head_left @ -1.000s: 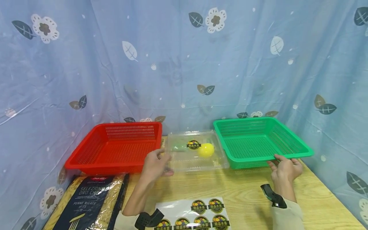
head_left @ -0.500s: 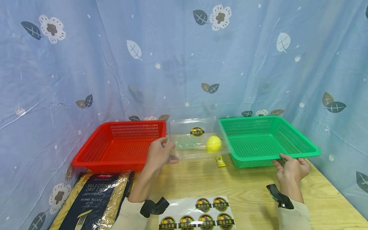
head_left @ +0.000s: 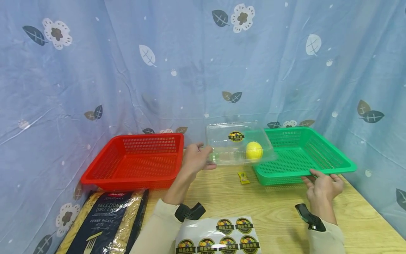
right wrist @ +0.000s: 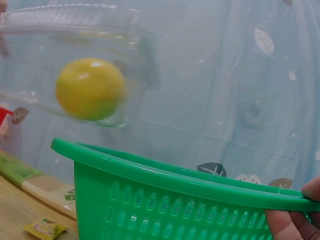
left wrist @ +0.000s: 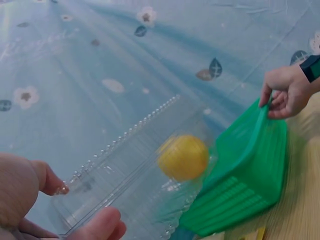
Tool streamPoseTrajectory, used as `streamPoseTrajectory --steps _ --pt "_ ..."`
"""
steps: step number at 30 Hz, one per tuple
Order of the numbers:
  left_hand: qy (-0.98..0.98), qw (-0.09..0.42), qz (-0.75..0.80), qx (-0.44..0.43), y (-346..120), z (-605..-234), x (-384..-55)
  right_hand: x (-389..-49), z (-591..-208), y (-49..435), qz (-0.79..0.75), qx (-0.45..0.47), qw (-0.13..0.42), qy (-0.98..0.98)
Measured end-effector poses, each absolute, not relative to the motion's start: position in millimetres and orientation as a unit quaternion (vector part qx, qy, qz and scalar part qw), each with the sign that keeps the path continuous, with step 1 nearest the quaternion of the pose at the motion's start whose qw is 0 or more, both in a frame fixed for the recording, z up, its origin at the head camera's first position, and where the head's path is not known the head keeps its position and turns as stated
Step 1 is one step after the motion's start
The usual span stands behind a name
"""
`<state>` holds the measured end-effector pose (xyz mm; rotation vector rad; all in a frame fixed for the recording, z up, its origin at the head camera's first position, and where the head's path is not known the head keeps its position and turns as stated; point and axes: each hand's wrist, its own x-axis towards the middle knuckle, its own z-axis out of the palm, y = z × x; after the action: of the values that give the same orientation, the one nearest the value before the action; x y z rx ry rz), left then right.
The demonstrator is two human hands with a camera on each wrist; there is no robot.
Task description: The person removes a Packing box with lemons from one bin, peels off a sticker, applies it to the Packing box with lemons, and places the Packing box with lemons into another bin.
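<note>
My left hand [head_left: 197,158] pinches the left end of a clear plastic fruit box [head_left: 220,143] between thumb and fingers, lifted off the table. A round black fruit sticker [head_left: 236,136] is on its lid. Inside, toward the box's right end, lies a yellow round fruit [head_left: 254,150], possibly a lemon; the right wrist view shows it blurred. That end of the box hangs above the left side of a green plastic basket [head_left: 279,175]. My right hand [head_left: 324,187] grips the basket's front rim near its right corner, thumb above and fingers below.
A red basket [head_left: 127,184] stands at the left, behind a bag of penne pasta [head_left: 103,220]. A sheet of round stickers [head_left: 195,229] lies at the front. Near the green basket is a small yellow packet [head_left: 243,178]. A blue curtain [head_left: 190,63] closes off the back.
My left hand has raised the fruit box from the table and carried it right, toward the green basket, uncovering the small yellow packet. My right hand keeps its grip on the rim.
</note>
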<state>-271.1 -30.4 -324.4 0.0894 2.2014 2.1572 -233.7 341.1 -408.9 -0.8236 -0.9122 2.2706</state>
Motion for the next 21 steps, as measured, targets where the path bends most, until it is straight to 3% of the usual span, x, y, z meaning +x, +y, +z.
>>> streamPoseTrajectory --steps 9,21 --pt "0.708 0.06 0.703 0.016 10 -318 -284 -236 -409 340 0.845 -0.298 0.288 -0.337" --pt "0.677 0.059 0.733 -0.007 64 -321 -294 -235 -411 337 0.845 -0.291 0.295 -0.338"
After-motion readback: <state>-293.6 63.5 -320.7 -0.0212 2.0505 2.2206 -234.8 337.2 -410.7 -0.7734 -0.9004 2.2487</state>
